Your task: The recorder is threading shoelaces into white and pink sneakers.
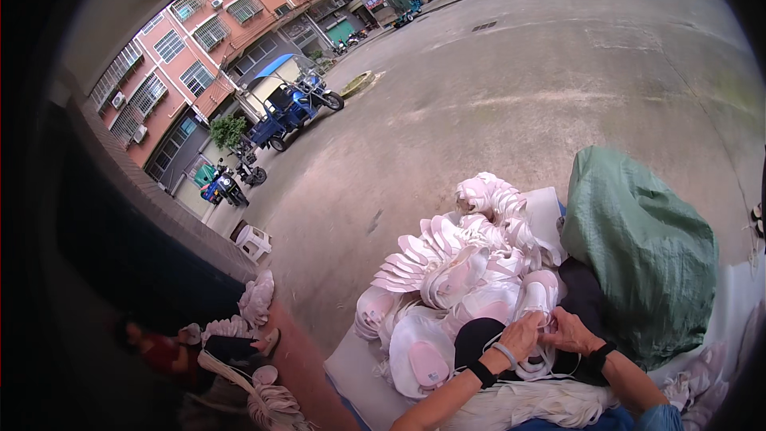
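Observation:
A white and pink shoe upper (540, 291) lies in front of me over my dark-clad lap, with a loose white lace around it. My left hand (520, 337) is closed on the upper's near part. Close beside it, my right hand (571, 330) pinches what looks like the white shoelace at the eyelets; the fingertips partly hide it. Below my wrists spreads a thick bundle of white laces (519, 405). A heap of white and pink shoe uppers (459, 259) rises just beyond my hands, some fanned in stacks. One flat upper (423, 351) lies to the left.
A big green woven sack (638, 255) stands at my right, with more uppers (698, 383) near it. At the lower left a seated person (171, 351) is among other uppers and laces. A white stool (253, 242) and a blue cargo tricycle (291, 104) stand farther off.

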The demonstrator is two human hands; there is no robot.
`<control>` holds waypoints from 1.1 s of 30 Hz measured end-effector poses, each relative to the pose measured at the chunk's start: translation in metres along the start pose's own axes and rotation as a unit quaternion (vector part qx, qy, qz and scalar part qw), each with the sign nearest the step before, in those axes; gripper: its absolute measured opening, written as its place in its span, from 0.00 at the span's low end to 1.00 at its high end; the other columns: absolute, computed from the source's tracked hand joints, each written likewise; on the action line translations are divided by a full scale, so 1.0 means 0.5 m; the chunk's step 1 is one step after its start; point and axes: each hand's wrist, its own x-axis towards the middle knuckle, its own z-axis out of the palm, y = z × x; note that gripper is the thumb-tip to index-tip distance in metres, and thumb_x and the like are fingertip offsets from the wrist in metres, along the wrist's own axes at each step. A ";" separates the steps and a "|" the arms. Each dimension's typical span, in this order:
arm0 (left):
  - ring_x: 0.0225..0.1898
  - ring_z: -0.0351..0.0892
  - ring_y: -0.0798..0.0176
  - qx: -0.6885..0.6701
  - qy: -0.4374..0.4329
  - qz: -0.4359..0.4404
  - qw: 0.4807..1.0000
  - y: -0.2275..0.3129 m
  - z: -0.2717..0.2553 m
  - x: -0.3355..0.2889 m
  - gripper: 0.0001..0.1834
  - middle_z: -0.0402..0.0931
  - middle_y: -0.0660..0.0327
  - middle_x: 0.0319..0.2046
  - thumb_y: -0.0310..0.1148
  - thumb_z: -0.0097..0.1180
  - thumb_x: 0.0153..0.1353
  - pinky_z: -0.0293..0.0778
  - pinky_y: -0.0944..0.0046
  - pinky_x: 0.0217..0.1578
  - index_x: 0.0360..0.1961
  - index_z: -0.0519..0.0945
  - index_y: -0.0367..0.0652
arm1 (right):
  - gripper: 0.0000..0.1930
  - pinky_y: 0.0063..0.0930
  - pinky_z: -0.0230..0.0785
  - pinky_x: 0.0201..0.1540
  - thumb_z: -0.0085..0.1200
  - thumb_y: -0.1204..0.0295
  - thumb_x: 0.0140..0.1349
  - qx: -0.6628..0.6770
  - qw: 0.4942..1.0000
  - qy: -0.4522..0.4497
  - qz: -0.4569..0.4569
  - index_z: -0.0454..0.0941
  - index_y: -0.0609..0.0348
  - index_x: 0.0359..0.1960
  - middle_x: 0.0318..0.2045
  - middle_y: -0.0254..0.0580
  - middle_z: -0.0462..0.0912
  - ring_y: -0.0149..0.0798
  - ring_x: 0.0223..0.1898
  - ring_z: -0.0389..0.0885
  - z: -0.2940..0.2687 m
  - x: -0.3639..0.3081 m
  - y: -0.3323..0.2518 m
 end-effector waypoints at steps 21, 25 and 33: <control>0.37 0.76 0.40 -0.081 0.062 -0.004 0.995 0.026 -0.021 0.004 0.09 0.75 0.47 0.32 0.27 0.54 0.56 0.72 0.51 0.35 0.37 0.69 0.40 | 0.12 0.39 0.70 0.34 0.55 0.68 0.51 -0.080 0.979 0.145 -0.122 0.78 0.59 0.35 0.26 0.49 0.75 0.51 0.29 0.76 0.044 0.003 -0.002; 0.36 0.77 0.41 -0.124 0.037 -0.004 0.992 0.033 -0.035 -0.003 0.10 0.76 0.48 0.31 0.25 0.53 0.53 0.72 0.53 0.36 0.38 0.69 0.39 | 0.11 0.39 0.70 0.34 0.56 0.67 0.51 -0.100 0.975 0.126 -0.155 0.80 0.57 0.35 0.26 0.49 0.75 0.52 0.29 0.76 0.046 0.003 0.019; 0.35 0.78 0.43 -0.043 0.050 -0.045 0.997 0.014 -0.046 0.004 0.12 0.76 0.48 0.31 0.27 0.57 0.54 0.73 0.52 0.34 0.39 0.71 0.41 | 0.11 0.38 0.70 0.32 0.58 0.68 0.50 -0.056 0.972 0.137 -0.182 0.80 0.60 0.34 0.24 0.48 0.75 0.49 0.28 0.75 0.043 0.009 0.015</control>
